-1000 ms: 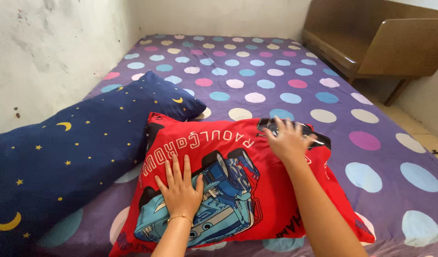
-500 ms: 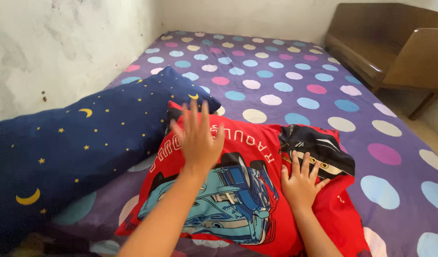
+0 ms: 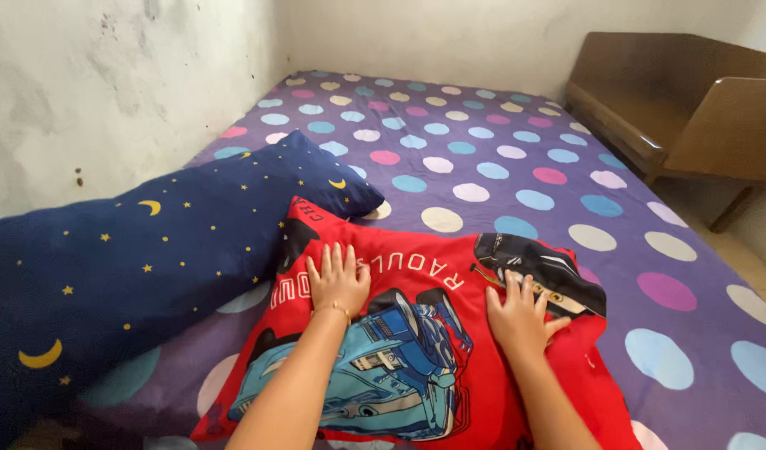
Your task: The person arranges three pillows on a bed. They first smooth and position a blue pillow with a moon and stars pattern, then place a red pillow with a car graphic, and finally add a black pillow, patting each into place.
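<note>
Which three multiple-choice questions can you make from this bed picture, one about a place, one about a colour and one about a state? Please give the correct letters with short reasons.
1. Where does the navy bolster pillow lie?
A. left of the red pillow, along the wall
B. on the wooden bench
C. under the red pillow

2. What colour is the polka-dot bedsheet between its dots?
A. green
B. purple
C. white

3. How are the two hands placed?
A. both raised in the air
B. one holds a phone
C. both flat on the red pillow

Answers:
1 A: it stretches beside the left wall.
2 B: purple shows between the dots.
3 C: the left hand and the right hand press palms down on the red pillow.
</note>
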